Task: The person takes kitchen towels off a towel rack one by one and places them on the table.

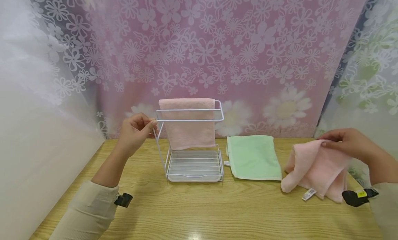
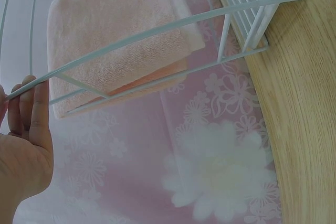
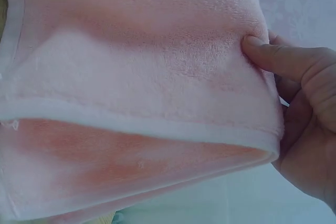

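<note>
A white wire rack [image 1: 190, 120] stands on the wooden table, a pink towel [image 1: 189, 134] draped over its rear top bar. My left hand [image 1: 136, 131] pinches the rack's upper left corner between thumb and fingers; the left wrist view shows the fingers [image 2: 39, 111] round the white bar. At the right, my right hand [image 1: 354, 145] pinches a second pink towel [image 1: 323, 167] by its upper edge. This towel hangs in loose folds with a white tag at its lower edge. In the right wrist view the thumb [image 3: 278, 59] presses on the folded pink cloth.
A folded light green towel [image 1: 255, 158] lies flat between the rack and the right pink towel. The rack's base holds a white tray [image 1: 194, 179] under wire slats. Behind the table hangs a pink floral curtain [image 1: 202, 53]; a white sheet [image 1: 40, 105] borders the left side.
</note>
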The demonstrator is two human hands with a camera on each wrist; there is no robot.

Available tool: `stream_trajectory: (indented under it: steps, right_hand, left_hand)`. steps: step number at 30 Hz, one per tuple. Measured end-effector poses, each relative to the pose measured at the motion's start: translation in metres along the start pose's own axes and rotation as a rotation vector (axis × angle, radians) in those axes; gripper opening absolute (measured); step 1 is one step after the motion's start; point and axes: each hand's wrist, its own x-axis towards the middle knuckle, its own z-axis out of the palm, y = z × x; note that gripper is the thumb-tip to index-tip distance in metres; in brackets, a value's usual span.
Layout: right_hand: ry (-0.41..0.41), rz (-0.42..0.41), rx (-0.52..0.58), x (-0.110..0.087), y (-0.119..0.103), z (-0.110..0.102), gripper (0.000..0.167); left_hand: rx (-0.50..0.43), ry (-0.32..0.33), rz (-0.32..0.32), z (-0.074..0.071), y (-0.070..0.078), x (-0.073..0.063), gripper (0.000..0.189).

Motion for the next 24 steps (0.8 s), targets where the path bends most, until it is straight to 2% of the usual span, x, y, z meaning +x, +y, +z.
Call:
stream_trajectory:
  steps: [9,17,24]
  right_hand:
    - [-0.025,0.01,-0.044,0.023,0.012,0.011,0.028]
    - [-0.039,0.041,-0.055,0.04,0.022,0.027,0.034]
    - [0.073,0.036,-0.057,0.047,0.026,0.043,0.03]
  left_hand:
    - [-0.003,0.0,0.013,-0.001,-0.002,0.0,0.02]
    - [-0.011,-0.005,-0.002,0.0,-0.001,0.001,0.02]
    - [-0.008,-0.006,0.003,-0.001,-0.001,0.001,0.019]
